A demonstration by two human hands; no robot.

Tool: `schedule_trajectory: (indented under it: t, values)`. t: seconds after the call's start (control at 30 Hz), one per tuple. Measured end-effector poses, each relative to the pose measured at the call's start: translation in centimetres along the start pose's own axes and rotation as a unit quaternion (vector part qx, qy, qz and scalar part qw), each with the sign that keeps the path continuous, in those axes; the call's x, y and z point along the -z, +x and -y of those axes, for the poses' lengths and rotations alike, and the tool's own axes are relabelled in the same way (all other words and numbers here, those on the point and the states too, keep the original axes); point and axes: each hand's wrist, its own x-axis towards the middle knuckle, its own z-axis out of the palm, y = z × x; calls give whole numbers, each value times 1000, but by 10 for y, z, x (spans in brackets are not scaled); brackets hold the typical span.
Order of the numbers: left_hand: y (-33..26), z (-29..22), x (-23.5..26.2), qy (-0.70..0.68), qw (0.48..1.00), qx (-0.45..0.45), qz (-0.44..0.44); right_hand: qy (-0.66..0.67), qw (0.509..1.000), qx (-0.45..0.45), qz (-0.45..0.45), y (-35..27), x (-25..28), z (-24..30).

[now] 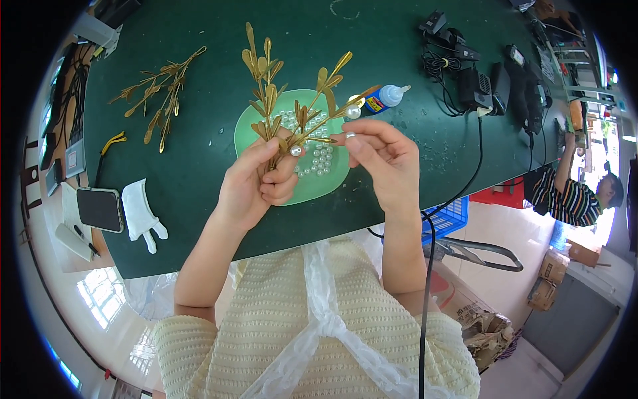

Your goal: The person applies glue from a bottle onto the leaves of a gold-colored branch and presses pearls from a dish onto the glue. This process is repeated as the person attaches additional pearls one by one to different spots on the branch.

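Left hand point(256, 183) closed round the stem of a gold leaf sprig point(292, 113), raised over the green dish point(249, 133) of loose pearls point(319, 159) near the bench's front edge, likely so strays drop back in. Right hand point(382, 156) pinching one pearl point(350, 135) at a branch tip; glue bottle point(382, 98) just beyond, spare sprig point(159, 93) toward the far left corner.

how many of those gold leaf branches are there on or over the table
2. One gold metal leaf branch is held upright in the left hand over the light green plate; another gold leaf sprig lies flat on the dark green table, far left.
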Motion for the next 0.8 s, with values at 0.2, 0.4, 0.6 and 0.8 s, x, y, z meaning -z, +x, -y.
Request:
schedule_trajectory:
  t: [0.2, 0.4, 0.6, 0.8]
  values:
    - [0, 2, -2, 31, 999, -5, -12, 178, 983, -44, -1, 1, 1, 3]
    - [2, 3, -4, 75, 997, -19, -22, 229, 973, -22, -2, 1, -4, -5]
    - [1, 4, -7, 95, 995, -24, -28, 227, 972, -57, 7, 1, -2, 2]
    - [1, 2, -7, 73, 997, -9, -5, 246, 967, -62, 11, 2, 0, 0]
